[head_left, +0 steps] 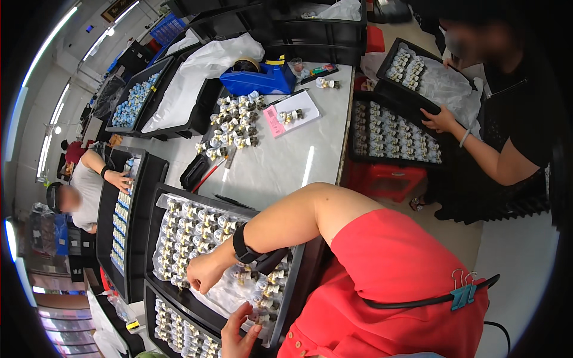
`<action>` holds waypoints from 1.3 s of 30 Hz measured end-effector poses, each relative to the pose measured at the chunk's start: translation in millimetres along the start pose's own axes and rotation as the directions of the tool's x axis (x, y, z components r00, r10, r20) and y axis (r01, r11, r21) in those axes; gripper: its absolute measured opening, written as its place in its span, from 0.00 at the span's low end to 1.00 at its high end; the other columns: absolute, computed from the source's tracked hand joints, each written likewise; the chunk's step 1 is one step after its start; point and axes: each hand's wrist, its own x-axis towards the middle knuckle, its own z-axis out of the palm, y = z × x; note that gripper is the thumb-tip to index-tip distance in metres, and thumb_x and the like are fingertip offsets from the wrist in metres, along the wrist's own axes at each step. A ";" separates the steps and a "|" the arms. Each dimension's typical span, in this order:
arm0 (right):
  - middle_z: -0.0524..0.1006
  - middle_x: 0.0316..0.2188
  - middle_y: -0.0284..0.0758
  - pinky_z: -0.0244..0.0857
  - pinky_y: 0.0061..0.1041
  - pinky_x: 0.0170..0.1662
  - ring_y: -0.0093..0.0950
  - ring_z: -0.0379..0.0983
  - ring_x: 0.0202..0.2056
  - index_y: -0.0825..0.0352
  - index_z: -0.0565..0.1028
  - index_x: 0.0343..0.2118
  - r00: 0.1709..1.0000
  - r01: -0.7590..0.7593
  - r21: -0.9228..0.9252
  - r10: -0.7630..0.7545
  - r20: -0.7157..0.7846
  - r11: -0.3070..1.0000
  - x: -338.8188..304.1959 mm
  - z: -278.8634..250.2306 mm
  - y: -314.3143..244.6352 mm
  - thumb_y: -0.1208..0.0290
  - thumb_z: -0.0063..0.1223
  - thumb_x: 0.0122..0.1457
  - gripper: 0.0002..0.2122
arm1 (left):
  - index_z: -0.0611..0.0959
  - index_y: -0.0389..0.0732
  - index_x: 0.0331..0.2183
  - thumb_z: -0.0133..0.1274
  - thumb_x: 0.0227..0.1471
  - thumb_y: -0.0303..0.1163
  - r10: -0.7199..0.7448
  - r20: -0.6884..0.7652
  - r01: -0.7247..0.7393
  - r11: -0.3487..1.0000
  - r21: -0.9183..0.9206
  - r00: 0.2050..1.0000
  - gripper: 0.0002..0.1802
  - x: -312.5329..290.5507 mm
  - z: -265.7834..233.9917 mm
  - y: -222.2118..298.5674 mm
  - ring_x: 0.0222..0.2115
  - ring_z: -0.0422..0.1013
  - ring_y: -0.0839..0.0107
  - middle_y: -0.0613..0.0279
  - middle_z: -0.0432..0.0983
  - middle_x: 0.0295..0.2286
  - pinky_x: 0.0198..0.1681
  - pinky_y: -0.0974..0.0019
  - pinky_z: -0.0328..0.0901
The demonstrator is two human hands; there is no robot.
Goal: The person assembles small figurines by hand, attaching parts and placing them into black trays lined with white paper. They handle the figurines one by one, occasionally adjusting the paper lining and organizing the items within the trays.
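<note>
My right hand (206, 272), with a black strap on its wrist, reaches into a black tray (185, 303). Its fingers are curled closed beside rows of small bulb-like parts (179, 238) with pale tops, yellow bands and dark ends; whatever they hold is hidden. My left hand (237, 335) is at the tray's near edge, thumb and fingers apart, close to more of these parts (262, 298). I cannot see it gripping any. White plastic sheeting (221, 295) lines the tray and shows bare between the two groups of parts.
On the grey table (280, 173) sit loose bulb-like parts (236, 119), a blue tape dispenser (256, 77), a notepad (304, 113) and a red pen (209, 174). Another filled tray (179, 328) adjoins mine. Two co-workers handle trays, one left (116, 179), one right (441, 119).
</note>
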 end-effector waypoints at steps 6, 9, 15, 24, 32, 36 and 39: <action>0.78 0.24 0.37 0.68 0.29 0.32 0.33 0.75 0.29 0.66 0.79 0.25 1.000 0.002 0.020 -0.002 0.022 1.000 2.7 3.7 1.4 0.67 0.55 0.38 0.10 | 0.71 0.36 0.47 0.57 0.45 0.33 0.086 -0.019 -0.081 0.980 0.184 0.996 0.26 7.8 -5.5 -17.3 0.37 0.70 0.71 0.49 0.72 0.38 0.40 0.66 0.67; 0.78 0.24 0.37 0.68 0.29 0.32 0.33 0.75 0.28 0.66 0.79 0.25 0.999 -0.006 0.029 0.005 0.038 1.000 3.6 5.0 2.3 0.67 0.56 0.38 0.11 | 0.69 0.34 0.49 0.54 0.48 0.29 -0.003 -0.009 0.003 0.998 0.068 1.000 0.26 2.3 -2.6 -5.6 0.43 0.68 0.69 0.51 0.71 0.42 0.46 0.67 0.62; 0.78 0.23 0.36 0.68 0.29 0.32 0.33 0.75 0.27 0.66 0.79 0.24 0.999 -0.024 0.037 0.022 0.035 0.999 4.0 7.7 2.4 0.67 0.55 0.38 0.10 | 0.67 0.32 0.51 0.52 0.49 0.26 0.003 0.009 -0.004 0.998 0.067 1.000 0.26 1.6 -1.4 -1.0 0.45 0.66 0.67 0.53 0.71 0.43 0.49 0.67 0.59; 0.78 0.24 0.37 0.68 0.28 0.32 0.33 0.75 0.27 0.66 0.78 0.24 0.998 0.017 0.021 -0.018 0.052 1.000 1.3 6.9 -1.2 0.66 0.56 0.38 0.11 | 0.66 0.31 0.51 0.53 0.49 0.27 0.033 0.029 -0.035 0.995 0.092 0.999 0.27 0.6 -3.1 -3.9 0.45 0.66 0.66 0.51 0.70 0.44 0.49 0.65 0.60; 0.78 0.24 0.38 0.68 0.29 0.32 0.33 0.75 0.28 0.67 0.78 0.25 0.998 0.021 0.006 -0.021 0.066 1.000 0.4 8.1 2.8 0.66 0.56 0.39 0.11 | 0.66 0.32 0.51 0.53 0.50 0.29 0.035 0.064 -0.042 0.993 0.112 0.997 0.27 1.1 -3.5 0.1 0.45 0.67 0.64 0.49 0.69 0.44 0.48 0.64 0.61; 0.78 0.24 0.38 0.68 0.29 0.32 0.33 0.75 0.28 0.67 0.78 0.25 0.996 -0.026 0.019 0.025 0.081 0.999 0.6 9.5 4.4 0.65 0.56 0.39 0.11 | 0.66 0.33 0.51 0.53 0.49 0.27 0.027 0.078 -0.038 0.988 0.149 0.997 0.27 1.3 -4.7 -0.2 0.46 0.66 0.63 0.49 0.69 0.45 0.48 0.63 0.61; 0.78 0.25 0.38 0.68 0.29 0.33 0.33 0.75 0.29 0.66 0.78 0.25 0.991 -0.063 0.023 0.059 0.123 0.998 3.6 13.4 7.4 0.65 0.57 0.39 0.11 | 0.66 0.33 0.51 0.52 0.49 0.26 0.015 0.071 -0.024 0.990 0.136 0.997 0.27 0.5 -4.1 2.9 0.46 0.66 0.63 0.49 0.69 0.45 0.49 0.63 0.60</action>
